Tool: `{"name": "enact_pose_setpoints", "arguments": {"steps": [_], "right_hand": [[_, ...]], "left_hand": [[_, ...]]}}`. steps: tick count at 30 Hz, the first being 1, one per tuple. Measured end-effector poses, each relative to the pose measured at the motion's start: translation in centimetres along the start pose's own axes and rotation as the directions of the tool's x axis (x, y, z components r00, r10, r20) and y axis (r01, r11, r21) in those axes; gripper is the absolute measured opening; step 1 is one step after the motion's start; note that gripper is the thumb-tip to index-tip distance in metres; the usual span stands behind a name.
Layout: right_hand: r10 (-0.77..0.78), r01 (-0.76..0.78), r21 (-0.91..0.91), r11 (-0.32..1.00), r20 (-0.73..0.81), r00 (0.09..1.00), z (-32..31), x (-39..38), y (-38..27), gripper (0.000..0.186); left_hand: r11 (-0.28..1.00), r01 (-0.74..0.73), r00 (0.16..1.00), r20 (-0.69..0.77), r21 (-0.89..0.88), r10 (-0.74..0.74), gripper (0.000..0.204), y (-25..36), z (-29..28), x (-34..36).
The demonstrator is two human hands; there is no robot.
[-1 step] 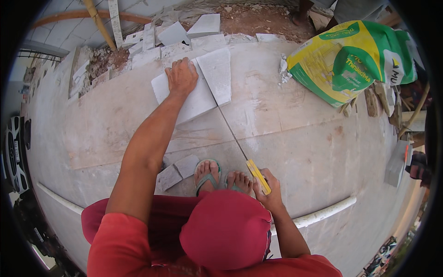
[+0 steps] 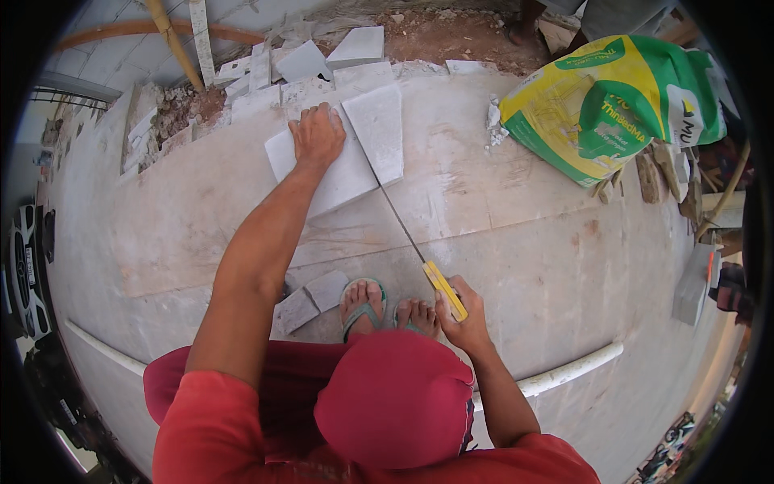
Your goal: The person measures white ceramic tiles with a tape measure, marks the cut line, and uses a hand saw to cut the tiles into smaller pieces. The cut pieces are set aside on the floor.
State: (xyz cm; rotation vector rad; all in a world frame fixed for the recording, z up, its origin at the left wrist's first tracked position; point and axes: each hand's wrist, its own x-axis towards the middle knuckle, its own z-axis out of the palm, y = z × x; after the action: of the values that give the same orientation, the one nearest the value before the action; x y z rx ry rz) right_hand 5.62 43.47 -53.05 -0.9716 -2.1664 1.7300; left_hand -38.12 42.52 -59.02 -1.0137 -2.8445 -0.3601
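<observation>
A white lightweight concrete block point(image 2: 343, 184) lies flat on the floor, a dark saw cut line running through it. My left hand point(image 2: 317, 139) presses down on the part left of the cut, its fingers bent over the far edge. Right of the line is the other part, a tapered white piece point(image 2: 380, 133). In my right hand point(image 2: 468, 313) is the yellow handle of a handsaw point(image 2: 444, 290), fingers closed around it. Its thin blade slants up and left into the block's cut; the far end of the blade is hard to make out.
White block offcuts point(image 2: 359, 46) lie along the far edge near the wall. A green and yellow mortar bag point(image 2: 597, 105) stands at far right, a person's leg point(image 2: 528, 20) behind it. Grey block pieces point(image 2: 310, 300) sit beside my feet. A white pipe point(image 2: 568, 369) lies behind.
My right hand and the saw handle have moved a little forward and left, toward the block. My left hand and the block stay where they were.
</observation>
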Motion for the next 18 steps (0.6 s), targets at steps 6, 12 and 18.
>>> {"name": "enact_pose_setpoints", "arguments": {"steps": [6, 12, 18], "right_hand": [[-0.106, 0.122, 0.116, 0.986, -0.136, 0.985, 4.3, 7.1, -1.0, 0.016], [-0.015, 0.018, 0.027, 0.999, -0.086, 0.996, 0.2, -4.9, 1.2, 0.014], [-0.088, 0.092, 0.031, 0.995, -0.101, 0.991, 4.2, 8.1, -1.2, 0.016]], "left_hand": [[0.999, 0.041, 0.998, 0.049, -0.011, -0.040, 0.035, 1.0, 0.3, -0.4], [1.000, 0.029, 0.999, 0.028, 0.012, -0.029, 0.034, 0.3, 0.1, 0.2], [0.999, -0.021, 1.000, 0.006, -0.025, 0.021, 0.034, 0.8, 0.7, 0.2]]}}
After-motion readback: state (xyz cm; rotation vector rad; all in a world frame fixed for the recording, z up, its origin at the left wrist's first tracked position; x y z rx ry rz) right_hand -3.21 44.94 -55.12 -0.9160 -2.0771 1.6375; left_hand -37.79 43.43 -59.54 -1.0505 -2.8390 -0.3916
